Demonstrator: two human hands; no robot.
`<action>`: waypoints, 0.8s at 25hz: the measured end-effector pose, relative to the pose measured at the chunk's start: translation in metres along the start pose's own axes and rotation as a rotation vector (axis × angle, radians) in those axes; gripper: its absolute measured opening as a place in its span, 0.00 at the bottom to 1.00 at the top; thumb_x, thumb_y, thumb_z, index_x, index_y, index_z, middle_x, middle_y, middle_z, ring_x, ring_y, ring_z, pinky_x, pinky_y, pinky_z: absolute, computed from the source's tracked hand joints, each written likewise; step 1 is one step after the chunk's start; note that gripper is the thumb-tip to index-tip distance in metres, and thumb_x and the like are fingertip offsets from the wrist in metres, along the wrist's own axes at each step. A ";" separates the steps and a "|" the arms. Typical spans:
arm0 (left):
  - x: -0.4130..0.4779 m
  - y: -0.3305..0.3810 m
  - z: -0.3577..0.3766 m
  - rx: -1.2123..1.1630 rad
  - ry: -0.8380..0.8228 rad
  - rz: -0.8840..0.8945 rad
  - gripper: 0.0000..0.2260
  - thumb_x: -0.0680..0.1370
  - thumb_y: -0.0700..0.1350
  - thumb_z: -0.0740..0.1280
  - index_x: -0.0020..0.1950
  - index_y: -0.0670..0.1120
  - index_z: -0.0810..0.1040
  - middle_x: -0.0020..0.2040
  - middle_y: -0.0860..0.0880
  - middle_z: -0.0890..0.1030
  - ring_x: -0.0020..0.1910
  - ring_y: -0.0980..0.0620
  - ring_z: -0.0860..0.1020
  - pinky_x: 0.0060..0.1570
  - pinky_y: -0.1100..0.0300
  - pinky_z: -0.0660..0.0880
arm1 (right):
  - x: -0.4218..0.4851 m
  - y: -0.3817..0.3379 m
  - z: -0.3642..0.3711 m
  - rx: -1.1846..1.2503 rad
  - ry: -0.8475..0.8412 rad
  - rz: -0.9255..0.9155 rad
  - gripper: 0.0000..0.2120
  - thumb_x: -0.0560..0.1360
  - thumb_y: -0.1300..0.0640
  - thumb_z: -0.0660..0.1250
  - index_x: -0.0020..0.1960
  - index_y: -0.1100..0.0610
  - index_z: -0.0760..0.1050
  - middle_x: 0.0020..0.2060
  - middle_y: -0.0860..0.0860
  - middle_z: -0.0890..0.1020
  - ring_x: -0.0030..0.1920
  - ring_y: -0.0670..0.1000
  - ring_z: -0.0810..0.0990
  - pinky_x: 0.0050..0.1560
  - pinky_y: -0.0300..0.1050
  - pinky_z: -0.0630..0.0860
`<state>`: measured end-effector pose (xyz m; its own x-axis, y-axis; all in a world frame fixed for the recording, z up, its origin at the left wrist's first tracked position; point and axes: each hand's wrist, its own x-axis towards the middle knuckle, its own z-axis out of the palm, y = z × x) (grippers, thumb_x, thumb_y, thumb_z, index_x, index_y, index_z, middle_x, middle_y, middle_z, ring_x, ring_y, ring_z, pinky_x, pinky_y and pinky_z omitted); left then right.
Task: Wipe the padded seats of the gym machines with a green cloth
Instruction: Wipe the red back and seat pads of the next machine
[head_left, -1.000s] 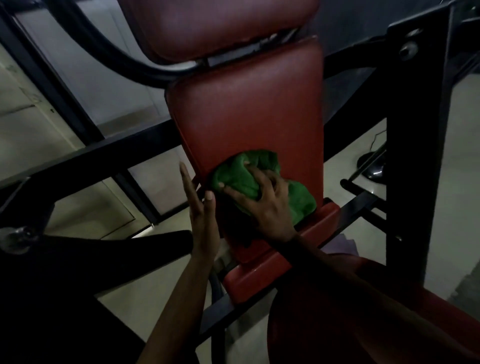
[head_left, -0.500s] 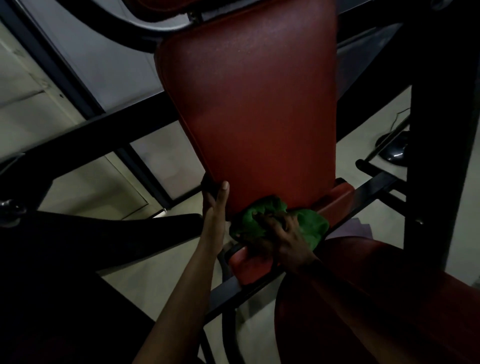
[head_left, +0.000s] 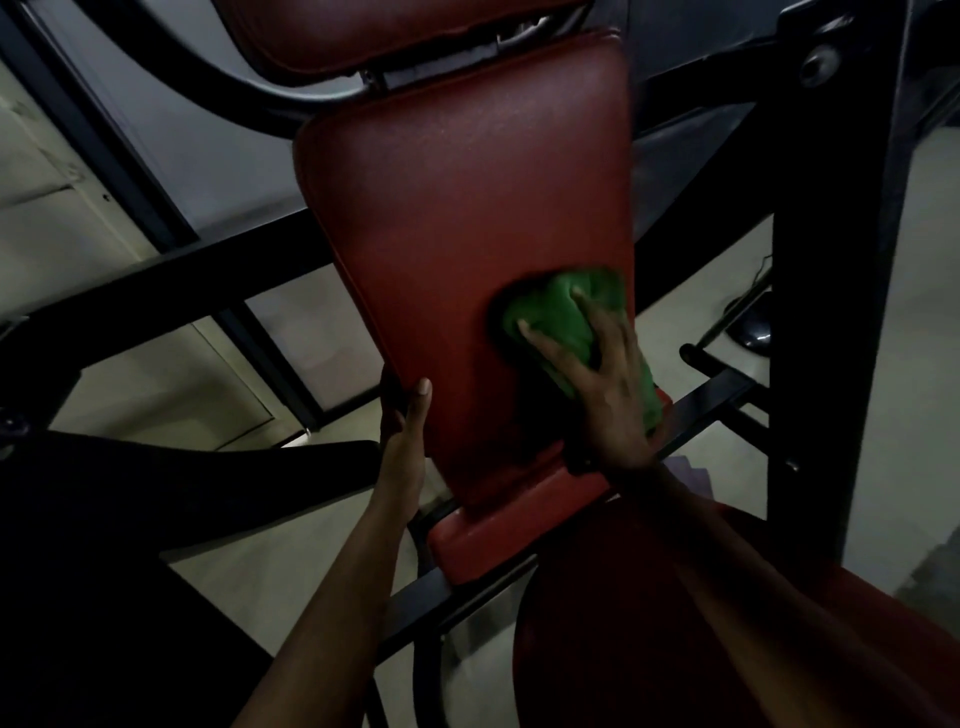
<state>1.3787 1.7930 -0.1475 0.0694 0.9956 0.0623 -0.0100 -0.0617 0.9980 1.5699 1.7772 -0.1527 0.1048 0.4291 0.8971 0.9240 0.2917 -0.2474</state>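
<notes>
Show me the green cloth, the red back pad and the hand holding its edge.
green cloth (head_left: 556, 312): head view, uncovered fold in its upper half.
red back pad (head_left: 467, 208): head view, middle of its front face.
left hand (head_left: 402, 436): head view, back of the hand at the pad's side edge.

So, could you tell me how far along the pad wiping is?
Done: cannot tell, no pad looks cleaner. In hand: right hand holds the green cloth against the back pad, lower right; left hand grips its edge. Left: upper pad, lower pad, seat.
</notes>
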 end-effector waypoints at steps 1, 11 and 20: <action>0.001 0.000 0.000 -0.006 0.000 0.011 0.26 0.61 0.72 0.67 0.57 0.70 0.68 0.64 0.56 0.73 0.66 0.53 0.72 0.67 0.46 0.69 | 0.016 -0.003 0.013 0.022 0.014 0.018 0.20 0.76 0.52 0.64 0.66 0.44 0.67 0.67 0.55 0.63 0.65 0.61 0.65 0.65 0.53 0.63; 0.005 -0.006 -0.005 0.040 -0.050 0.044 0.36 0.60 0.75 0.66 0.65 0.67 0.65 0.67 0.59 0.72 0.63 0.63 0.73 0.62 0.55 0.72 | -0.102 0.042 0.043 -0.093 -0.217 -0.158 0.19 0.81 0.43 0.48 0.64 0.50 0.68 0.63 0.57 0.67 0.60 0.61 0.68 0.56 0.58 0.71; -0.002 0.001 0.001 0.060 -0.042 -0.025 0.42 0.56 0.78 0.64 0.67 0.64 0.63 0.71 0.53 0.69 0.69 0.51 0.69 0.69 0.44 0.66 | -0.107 0.063 -0.017 -0.140 -0.354 0.031 0.22 0.69 0.54 0.63 0.63 0.50 0.66 0.64 0.57 0.66 0.63 0.62 0.65 0.45 0.64 0.79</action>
<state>1.3796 1.7907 -0.1467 0.1112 0.9931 0.0362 0.0517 -0.0421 0.9978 1.6229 1.7349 -0.2580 0.0225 0.7120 0.7018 0.9661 0.1652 -0.1985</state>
